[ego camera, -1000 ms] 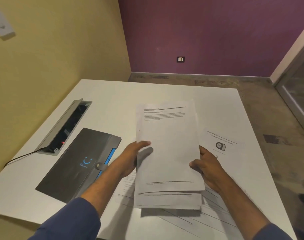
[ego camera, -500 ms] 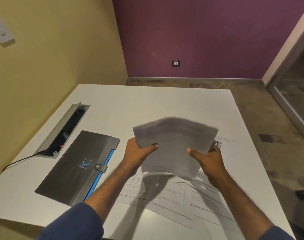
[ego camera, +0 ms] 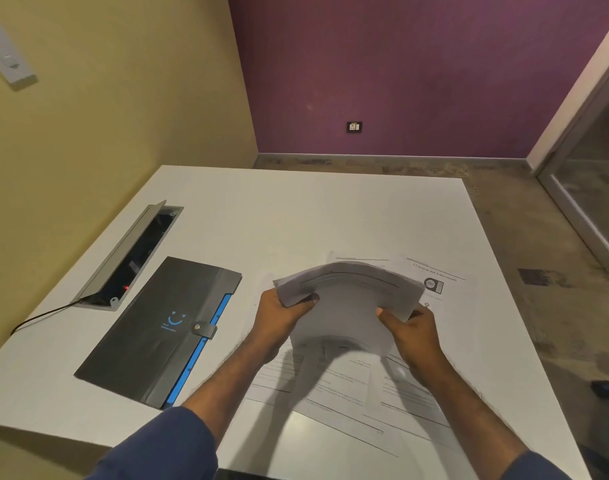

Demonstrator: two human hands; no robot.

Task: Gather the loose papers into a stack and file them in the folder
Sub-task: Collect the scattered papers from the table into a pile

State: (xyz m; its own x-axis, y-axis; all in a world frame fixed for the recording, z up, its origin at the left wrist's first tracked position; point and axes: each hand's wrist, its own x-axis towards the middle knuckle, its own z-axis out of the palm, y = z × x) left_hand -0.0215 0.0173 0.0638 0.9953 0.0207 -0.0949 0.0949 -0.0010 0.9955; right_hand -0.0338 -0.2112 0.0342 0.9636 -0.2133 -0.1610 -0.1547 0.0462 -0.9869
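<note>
A second ago we held the stack flat and facing up; now we have tipped it forward and bowed it, so its edge layers show; the left hand and right hand both grip its sides, thumbs on top, above the worktop; the edges blur, so we cannot say whether they are squared. Loose sheets lie spread beneath our wrists, and one printed page sits just beyond the stack; gathering is therefore only partly done. The folder lies to the left, apart from the papers, its snap tab fastened; we judge it must be opened before filing.
</note>
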